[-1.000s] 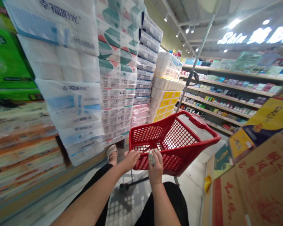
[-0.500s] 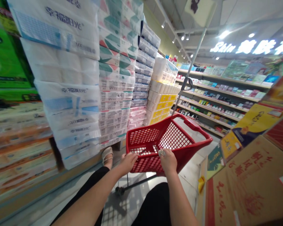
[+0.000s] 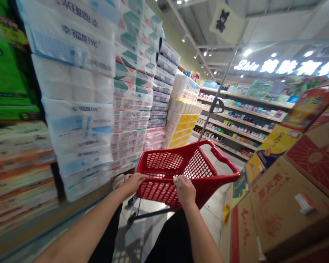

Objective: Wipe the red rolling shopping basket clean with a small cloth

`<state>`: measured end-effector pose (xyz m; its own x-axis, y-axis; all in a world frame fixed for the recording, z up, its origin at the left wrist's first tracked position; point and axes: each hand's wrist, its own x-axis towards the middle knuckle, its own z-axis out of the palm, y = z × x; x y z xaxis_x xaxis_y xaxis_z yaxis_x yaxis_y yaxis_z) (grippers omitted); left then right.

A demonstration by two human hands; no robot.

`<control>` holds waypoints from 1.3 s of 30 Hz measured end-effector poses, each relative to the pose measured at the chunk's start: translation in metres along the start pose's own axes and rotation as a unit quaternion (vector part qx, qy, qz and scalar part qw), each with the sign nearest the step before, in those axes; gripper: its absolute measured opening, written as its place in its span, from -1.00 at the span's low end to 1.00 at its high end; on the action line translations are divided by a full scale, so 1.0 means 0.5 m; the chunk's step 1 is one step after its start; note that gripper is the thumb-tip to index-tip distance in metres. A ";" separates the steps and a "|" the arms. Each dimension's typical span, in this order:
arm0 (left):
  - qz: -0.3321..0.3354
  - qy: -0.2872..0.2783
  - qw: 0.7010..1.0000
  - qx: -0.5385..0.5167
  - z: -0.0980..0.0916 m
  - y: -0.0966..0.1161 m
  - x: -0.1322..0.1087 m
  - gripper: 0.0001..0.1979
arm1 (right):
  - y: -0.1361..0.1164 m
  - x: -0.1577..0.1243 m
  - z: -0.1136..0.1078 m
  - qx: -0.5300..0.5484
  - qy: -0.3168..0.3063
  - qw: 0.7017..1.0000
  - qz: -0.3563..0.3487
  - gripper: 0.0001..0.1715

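A red plastic shopping cart [image 3: 208,186] stands in front of me, its lattice basket showing nothing inside and its handle pointing to the right. My left hand [image 3: 135,183] is closed over the near rim at the basket's left corner. Farther right on the same rim, my right hand [image 3: 186,190] is closed as well. A small pale crumpled thing [image 3: 177,181] pokes out between its thumb and fingers; its kind I cannot make out. From the cart's far side rises a pole with a bear flag [image 3: 229,22].
Stacked packs of toilet paper [image 3: 79,120] and tissues [image 3: 131,128] line the left. Cardboard boxes [image 3: 279,204] are piled close on the right. Shelves of small goods [image 3: 235,120] run along the back. Tiled floor [image 3: 211,215] shows beside the cart.
The cart and both hands sit slightly farther left and lower in view, and the cart has turned a little. Both hands keep their hold on the rim.
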<state>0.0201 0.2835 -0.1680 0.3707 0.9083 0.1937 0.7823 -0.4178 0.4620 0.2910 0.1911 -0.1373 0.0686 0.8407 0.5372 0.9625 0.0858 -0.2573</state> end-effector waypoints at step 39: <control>0.224 -0.019 0.974 -0.008 0.050 0.331 0.081 -0.28 | -0.003 0.070 -0.235 -0.105 -0.029 0.994 -0.003 -0.80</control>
<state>0.1773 0.2503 -0.1055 0.6918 0.6330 0.3475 0.5296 -0.7719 0.3517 0.3229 0.1576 -0.0239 0.0529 0.8699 0.4903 0.9969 -0.0174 -0.0766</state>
